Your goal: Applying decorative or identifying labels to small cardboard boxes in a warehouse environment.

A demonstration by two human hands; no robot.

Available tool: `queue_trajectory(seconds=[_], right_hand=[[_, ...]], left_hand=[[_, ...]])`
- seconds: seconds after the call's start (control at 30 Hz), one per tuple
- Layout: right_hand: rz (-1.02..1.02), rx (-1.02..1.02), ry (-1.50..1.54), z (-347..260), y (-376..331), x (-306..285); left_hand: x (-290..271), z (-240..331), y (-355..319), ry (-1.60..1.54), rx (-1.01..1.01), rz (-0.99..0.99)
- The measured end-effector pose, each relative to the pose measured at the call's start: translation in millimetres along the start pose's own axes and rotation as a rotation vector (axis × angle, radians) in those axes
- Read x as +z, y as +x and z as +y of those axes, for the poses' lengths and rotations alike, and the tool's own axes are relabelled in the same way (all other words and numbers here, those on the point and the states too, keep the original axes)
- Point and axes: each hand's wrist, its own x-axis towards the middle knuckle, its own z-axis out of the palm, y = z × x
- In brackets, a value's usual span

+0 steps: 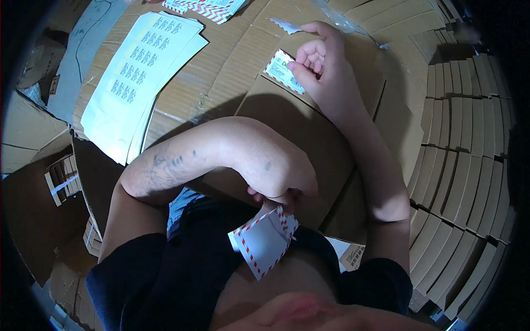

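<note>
My left hand [284,176] is bent in toward my chest, its fingers closed on several white labels [264,243] with red-and-white striped edges, which hang below it. Part of its grip is hidden behind the wrist. Over a brown carton [309,154], my right hand [320,60] is partly open, with thumb and index finger apart. Its thumb lies by the edge of a printed label [283,71] with a striped border on the cardboard. A small white piece with a patterned edge [284,25] is at the index fingertip; I cannot tell whether it is stuck there.
Sheets of printed stickers [141,77] lie at the left on a cardboard surface [226,60]. More striped labels [212,8] are at the far edge. Flat brown boxes [458,160] stand stacked along the right. An open carton [44,215] is at the lower left.
</note>
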Motion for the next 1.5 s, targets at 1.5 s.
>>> queue_trajectory(seconds=[1.5], right_hand=[[-0.340, 0.102, 0.092, -98.5, -43.4, 13.0]], left_hand=[[-103.2, -45.8, -78.6, -1.124, 1.434, 0.856]])
